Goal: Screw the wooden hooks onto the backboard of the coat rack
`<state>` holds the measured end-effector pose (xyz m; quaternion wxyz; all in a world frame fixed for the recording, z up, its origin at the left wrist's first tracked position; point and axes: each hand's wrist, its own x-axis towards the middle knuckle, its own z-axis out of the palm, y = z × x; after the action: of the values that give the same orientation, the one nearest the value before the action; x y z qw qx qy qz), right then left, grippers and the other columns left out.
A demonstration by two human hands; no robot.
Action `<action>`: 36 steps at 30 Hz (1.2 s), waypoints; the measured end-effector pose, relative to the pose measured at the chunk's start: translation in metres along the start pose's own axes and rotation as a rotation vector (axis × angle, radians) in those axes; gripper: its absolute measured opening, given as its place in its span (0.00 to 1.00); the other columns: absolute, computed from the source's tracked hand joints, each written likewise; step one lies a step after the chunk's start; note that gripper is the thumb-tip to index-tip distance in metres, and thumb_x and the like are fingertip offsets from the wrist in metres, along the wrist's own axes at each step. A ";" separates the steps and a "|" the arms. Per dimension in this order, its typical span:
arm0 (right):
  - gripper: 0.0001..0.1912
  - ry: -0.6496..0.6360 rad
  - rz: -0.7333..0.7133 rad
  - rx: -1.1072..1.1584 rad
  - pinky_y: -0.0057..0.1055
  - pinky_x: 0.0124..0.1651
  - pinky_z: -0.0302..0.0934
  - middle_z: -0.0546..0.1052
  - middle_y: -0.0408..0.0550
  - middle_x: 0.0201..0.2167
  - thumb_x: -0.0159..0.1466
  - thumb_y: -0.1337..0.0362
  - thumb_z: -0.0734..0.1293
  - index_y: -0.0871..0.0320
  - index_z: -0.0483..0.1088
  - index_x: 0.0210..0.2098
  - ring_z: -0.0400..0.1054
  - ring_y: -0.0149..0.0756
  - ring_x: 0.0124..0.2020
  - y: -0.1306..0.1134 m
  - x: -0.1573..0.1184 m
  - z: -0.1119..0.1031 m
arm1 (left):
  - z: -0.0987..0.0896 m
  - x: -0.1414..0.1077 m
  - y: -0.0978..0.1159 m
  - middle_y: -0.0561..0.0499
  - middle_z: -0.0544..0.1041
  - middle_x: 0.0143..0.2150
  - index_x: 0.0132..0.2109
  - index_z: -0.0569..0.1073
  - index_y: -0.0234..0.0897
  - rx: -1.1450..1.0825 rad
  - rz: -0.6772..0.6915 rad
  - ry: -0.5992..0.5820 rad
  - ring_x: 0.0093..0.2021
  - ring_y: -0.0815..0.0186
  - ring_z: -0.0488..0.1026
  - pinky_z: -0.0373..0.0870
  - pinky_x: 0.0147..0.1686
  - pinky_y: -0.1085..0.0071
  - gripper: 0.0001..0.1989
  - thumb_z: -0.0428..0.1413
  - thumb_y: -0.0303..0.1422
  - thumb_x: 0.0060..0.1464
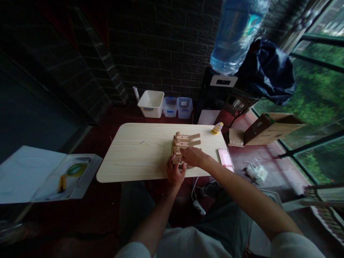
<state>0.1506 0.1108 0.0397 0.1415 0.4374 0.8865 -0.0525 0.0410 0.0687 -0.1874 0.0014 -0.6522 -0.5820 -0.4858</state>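
Note:
A wooden assembly (181, 142) of short blocks and paddle-like pieces in rows sits right of the middle of the table. Its paddle ends point to the right. My left hand (176, 172) grips the near left part of it, thumb and fingers on either side of a block. From the right, my right hand (194, 156) reaches across its middle rows, fingers bent together and touching the wood. What its fingertips hold is too small to tell. Both hands hide much of the near half of the assembly.
The pale wooden table (134, 154) carries a small grey strip (142, 142), a yellow-capped bottle (217, 128) and a pink-and-white packet (225, 159). An opened white case (80, 186) lies to the left. Bins (152, 105) and a water dispenser (215, 96) stand behind; a cardboard box (268, 130) is right.

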 end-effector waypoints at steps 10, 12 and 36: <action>0.17 -0.009 -0.022 0.044 0.39 0.44 0.70 0.79 0.64 0.48 0.70 0.61 0.61 0.62 0.64 0.56 0.77 0.50 0.48 0.007 -0.003 -0.001 | 0.002 -0.001 -0.002 0.38 0.68 0.64 0.55 0.73 0.38 -0.008 0.027 0.026 0.67 0.50 0.62 0.65 0.62 0.50 0.19 0.59 0.34 0.57; 0.16 -0.015 -0.028 0.045 0.39 0.44 0.70 0.79 0.64 0.47 0.70 0.62 0.61 0.62 0.64 0.56 0.77 0.50 0.48 0.006 -0.002 0.000 | 0.002 -0.001 -0.002 0.38 0.68 0.64 0.55 0.73 0.39 -0.005 0.028 0.025 0.67 0.50 0.62 0.65 0.61 0.50 0.19 0.59 0.34 0.57; 0.15 0.004 -0.050 0.013 0.37 0.42 0.71 0.79 0.65 0.46 0.71 0.66 0.59 0.64 0.66 0.55 0.77 0.49 0.47 0.004 0.004 0.004 | 0.000 0.000 0.000 0.37 0.68 0.64 0.55 0.72 0.38 -0.013 0.036 0.029 0.67 0.50 0.62 0.66 0.61 0.49 0.19 0.59 0.35 0.57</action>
<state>0.1524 0.1152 0.0352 0.1355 0.4160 0.8971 -0.0612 0.0408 0.0691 -0.1874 0.0147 -0.6555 -0.5669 -0.4988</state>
